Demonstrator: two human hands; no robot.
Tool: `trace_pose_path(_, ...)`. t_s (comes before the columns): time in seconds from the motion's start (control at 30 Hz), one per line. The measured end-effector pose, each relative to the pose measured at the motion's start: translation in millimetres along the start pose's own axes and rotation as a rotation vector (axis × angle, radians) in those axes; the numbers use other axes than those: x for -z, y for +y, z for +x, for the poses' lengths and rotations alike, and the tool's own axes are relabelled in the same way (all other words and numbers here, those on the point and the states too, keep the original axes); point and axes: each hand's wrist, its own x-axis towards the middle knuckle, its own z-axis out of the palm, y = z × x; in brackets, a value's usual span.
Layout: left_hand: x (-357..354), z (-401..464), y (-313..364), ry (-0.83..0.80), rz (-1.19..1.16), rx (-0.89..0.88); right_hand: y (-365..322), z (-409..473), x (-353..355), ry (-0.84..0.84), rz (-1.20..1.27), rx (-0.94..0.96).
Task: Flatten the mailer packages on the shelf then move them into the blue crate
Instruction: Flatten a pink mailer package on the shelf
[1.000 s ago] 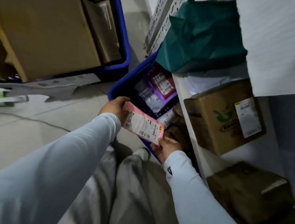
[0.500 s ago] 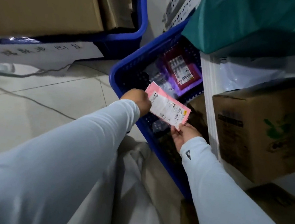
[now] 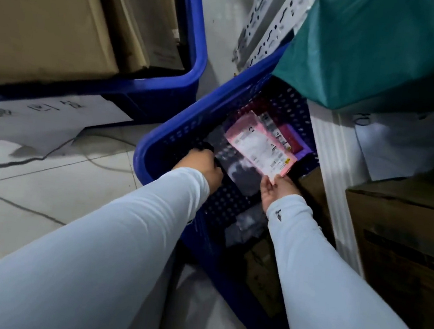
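The blue crate (image 3: 139, 160) stands on the floor against the white shelf frame (image 3: 331, 183). My right hand (image 3: 275, 190) pinches the near corner of a flat pink mailer (image 3: 259, 145) with a white label, low inside the crate. It lies over a dark red and purple mailer (image 3: 293, 142) and a clear bag (image 3: 239, 175). My left hand (image 3: 202, 165) is inside the crate beside the clear bag, off the pink mailer; its fingers curl downward out of sight. On the shelf lie a bulky teal mailer (image 3: 388, 48) and a white mailer (image 3: 409, 149).
A second blue crate (image 3: 195, 60) packed with cardboard boxes stands at the far left. A cardboard box (image 3: 406, 242) sits on the lower shelf at the right. A grey sheet (image 3: 38, 120) and a cable (image 3: 19, 164) lie on the tiled floor.
Both hands carried the pink mailer down into the blue crate. My left hand let go of it and dropped beside the clear bag; my right hand still holds its corner.
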Motion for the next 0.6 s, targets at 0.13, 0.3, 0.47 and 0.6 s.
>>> trace_pose_path(0.13,-12,0,-5,-0.042,0.041,-0.019,6,9,-10,-0.093,-0.226,-0.168)
trace_pose_path(0.3,-10,-25,-3,-0.082,0.136,-0.01,35,-42,-1,-0.12,-0.339,-0.272)
trace_pose_path(0.47,24,-95,28,-0.117,0.169,-0.073,26,-133,24,-0.122,-0.35,-0.297)
trace_pose_path(0.6,61,-156,50,-0.148,0.216,-0.087,-3,-207,30,-0.131,-0.325,-0.282)
